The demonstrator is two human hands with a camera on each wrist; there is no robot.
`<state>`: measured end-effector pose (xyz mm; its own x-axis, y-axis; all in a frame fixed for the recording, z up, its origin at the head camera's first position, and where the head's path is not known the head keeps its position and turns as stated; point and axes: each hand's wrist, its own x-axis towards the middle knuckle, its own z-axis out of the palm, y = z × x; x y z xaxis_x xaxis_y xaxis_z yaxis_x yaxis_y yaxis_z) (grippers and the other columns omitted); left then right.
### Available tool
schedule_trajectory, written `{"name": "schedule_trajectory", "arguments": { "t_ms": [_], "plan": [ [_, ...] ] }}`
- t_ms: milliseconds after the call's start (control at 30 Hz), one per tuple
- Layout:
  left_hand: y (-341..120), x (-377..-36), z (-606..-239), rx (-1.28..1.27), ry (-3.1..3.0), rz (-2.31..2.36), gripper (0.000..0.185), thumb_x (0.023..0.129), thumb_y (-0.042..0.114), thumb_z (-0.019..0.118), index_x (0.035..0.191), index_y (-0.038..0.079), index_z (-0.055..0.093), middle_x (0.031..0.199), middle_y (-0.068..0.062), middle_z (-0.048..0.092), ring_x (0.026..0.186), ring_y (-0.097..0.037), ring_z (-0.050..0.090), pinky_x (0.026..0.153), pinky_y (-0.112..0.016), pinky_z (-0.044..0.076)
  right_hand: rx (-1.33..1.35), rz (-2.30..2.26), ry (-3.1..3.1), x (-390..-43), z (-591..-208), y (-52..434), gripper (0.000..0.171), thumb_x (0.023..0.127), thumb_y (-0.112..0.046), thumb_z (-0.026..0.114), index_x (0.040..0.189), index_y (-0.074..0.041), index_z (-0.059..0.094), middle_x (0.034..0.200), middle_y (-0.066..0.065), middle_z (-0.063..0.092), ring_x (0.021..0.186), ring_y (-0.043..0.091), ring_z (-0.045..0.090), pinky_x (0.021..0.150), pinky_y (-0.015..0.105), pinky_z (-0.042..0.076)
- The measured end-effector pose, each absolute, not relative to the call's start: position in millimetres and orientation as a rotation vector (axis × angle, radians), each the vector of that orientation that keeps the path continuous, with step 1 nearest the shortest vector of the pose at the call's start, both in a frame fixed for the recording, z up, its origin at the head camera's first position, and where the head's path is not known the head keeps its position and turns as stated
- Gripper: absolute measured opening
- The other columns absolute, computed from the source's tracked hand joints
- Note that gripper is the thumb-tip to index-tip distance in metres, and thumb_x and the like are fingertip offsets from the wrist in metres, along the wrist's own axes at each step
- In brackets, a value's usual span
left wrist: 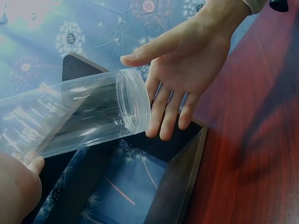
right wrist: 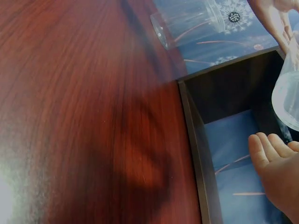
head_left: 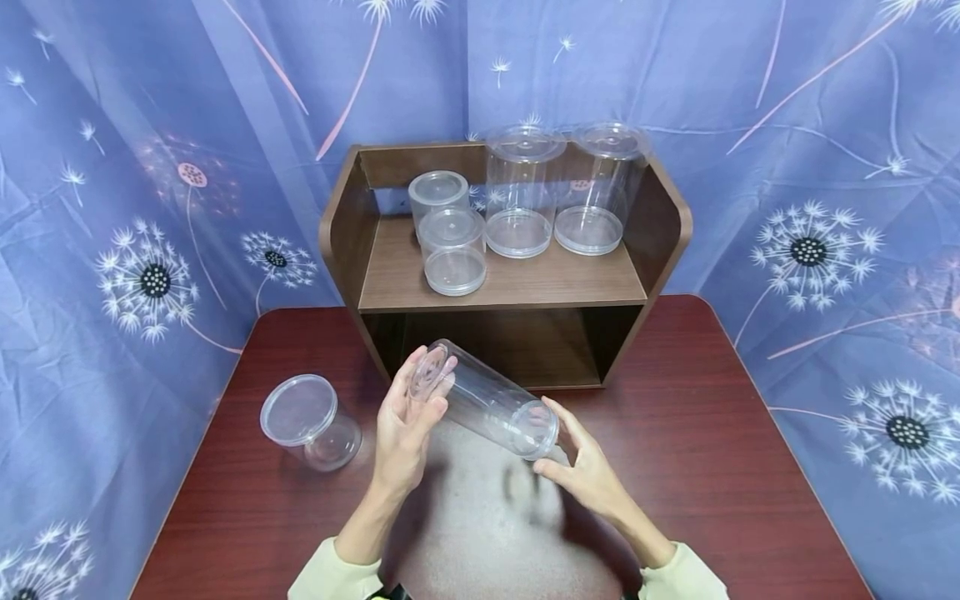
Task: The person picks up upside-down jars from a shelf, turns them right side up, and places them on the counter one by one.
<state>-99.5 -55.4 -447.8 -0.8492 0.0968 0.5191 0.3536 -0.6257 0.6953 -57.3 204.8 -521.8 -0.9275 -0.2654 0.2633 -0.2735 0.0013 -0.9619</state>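
No text, label, brand, number or sign can be read in any view.

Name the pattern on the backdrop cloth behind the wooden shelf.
White dandelion heads on blue backdrop cloth, behind the wooden shelf; clearest in the head view.

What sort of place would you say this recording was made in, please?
Probably a staged recording corner, not a lived-in room: a dandelion-print blue cloth backdrop hangs on all sides of a reddish-brown table, which bears a small wooden shelf holding only clear plastic jars.
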Motion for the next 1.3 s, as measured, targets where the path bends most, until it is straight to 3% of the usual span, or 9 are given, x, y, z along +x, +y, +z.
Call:
{"name": "schedule_trajectory", "arguments": {
  "t_ms": [167,667,900,1100,1300],
  "plan": [
    [-53,-99,-449,-0.808,-1.270,-2.596,0.061,0.096,-0.014,0.056,0.152,-0.009,0.034,0.150,-0.016,0.053,0.139,-0.033,0.051,0.116,-0.042,0.038,0.578,2.182,-2.187,-57,-522,200,0.086,0.086,0.007,0.076,0.160,-0.002,0.031,0.147,0.026,0.049,0.131,0.017,0.054,0.107,0.021,0.042],
    [-49,-96,-457,-0.768,-1.296,-2.613,0.061,0.095,-0.014,0.054,0.152,-0.006,0.035,0.151,-0.016,0.051,0.141,-0.035,0.049,0.116,-0.044,0.037,0.591,2.203,-2.111,-56,-523,195,0.074,0.087,0.014,0.070,0.153,0.006,0.037,0.142,0.033,0.053,0.128,0.014,0.058,0.106,0.024,0.046],
    [-48,-94,-460,-0.626,-1.477,-2.557,0.062,0.096,-0.010,0.056,0.152,-0.015,0.029,0.152,-0.018,0.050,0.140,-0.030,0.050,0.115,-0.040,0.039,0.581,2.309,-2.020,-55,-521,199,0.068,0.088,0.016,0.068,0.148,0.012,0.038,0.140,0.038,0.051,0.127,0.015,0.059,0.105,0.025,0.048],
    [-52,-92,-461,-0.447,-1.718,-2.507,0.064,0.094,-0.010,0.056,0.152,-0.017,0.030,0.153,-0.036,0.040,0.133,-0.018,0.056,0.111,-0.032,0.044,0.550,2.348,-1.986,-55,-517,205,0.064,0.089,0.016,0.065,0.147,0.013,0.037,0.140,0.031,0.055,0.125,0.017,0.061,0.102,0.027,0.050],
    [-58,-92,-461,-0.416,-1.856,-2.501,0.065,0.094,-0.009,0.058,0.153,-0.014,0.031,0.154,-0.035,0.039,0.128,-0.013,0.058,0.109,-0.028,0.045,0.525,2.436,-1.896,-56,-515,211,0.064,0.090,0.016,0.062,0.148,0.012,0.036,0.140,0.016,0.060,0.123,0.020,0.063,0.102,0.035,0.052]
  ]
}}
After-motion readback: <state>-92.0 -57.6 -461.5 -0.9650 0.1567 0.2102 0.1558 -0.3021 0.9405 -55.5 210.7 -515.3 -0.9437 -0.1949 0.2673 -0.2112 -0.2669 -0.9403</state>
